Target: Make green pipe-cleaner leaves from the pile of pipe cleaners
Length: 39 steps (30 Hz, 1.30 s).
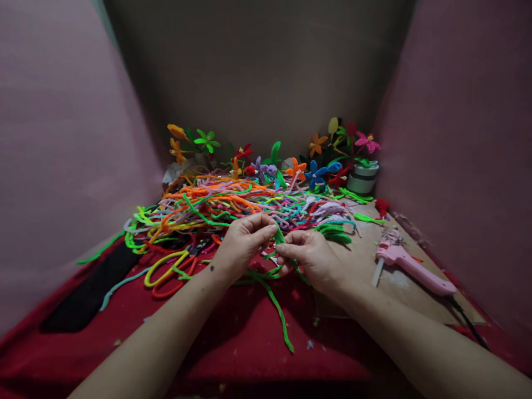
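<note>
Between my two hands is a green pipe cleaner piece, folded or bent at its top. My left hand pinches it from the left with thumb and forefinger. From the right, my right hand closes its fingers on the lower part of the same piece. Below the hands a long green pipe cleaner trails over the red cloth. Just beyond the hands lies a large tangled heap of coloured pipe cleaners. A bundle of green pieces rests right of the heap.
Scissors with yellow and red handles lie left, near a black flat object. On a brown board at right rests a pink glue gun with its cable. Pipe-cleaner flowers and a round pot stand behind.
</note>
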Each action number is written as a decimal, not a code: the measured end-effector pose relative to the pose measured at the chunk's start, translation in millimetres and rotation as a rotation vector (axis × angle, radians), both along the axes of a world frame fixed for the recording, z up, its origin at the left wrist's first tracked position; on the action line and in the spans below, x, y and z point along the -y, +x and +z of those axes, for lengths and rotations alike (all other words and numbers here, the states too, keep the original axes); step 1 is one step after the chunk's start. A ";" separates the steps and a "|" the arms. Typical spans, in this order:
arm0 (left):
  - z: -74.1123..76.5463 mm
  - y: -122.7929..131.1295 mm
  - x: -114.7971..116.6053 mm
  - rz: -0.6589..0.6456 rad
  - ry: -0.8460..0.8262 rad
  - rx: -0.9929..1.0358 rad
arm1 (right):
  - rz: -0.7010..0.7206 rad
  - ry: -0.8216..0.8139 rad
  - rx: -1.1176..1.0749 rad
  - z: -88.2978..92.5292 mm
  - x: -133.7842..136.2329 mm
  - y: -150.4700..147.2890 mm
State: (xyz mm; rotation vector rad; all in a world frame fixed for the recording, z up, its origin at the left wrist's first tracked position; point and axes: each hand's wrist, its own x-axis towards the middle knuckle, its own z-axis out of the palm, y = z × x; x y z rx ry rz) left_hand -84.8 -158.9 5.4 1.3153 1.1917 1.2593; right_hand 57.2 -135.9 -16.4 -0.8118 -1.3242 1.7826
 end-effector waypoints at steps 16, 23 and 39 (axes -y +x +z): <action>1.3 11.7 -1.4 0.181 0.301 -0.782 | -0.018 -0.066 0.003 1.0 0.6 -0.4; 2.7 9.4 -4.2 0.135 0.180 -0.632 | -0.025 -0.053 -0.027 1.1 -4.0 2.9; -2.6 13.2 6.0 0.147 0.068 -0.166 | -0.131 -0.271 -0.385 -1.7 -9.8 -0.7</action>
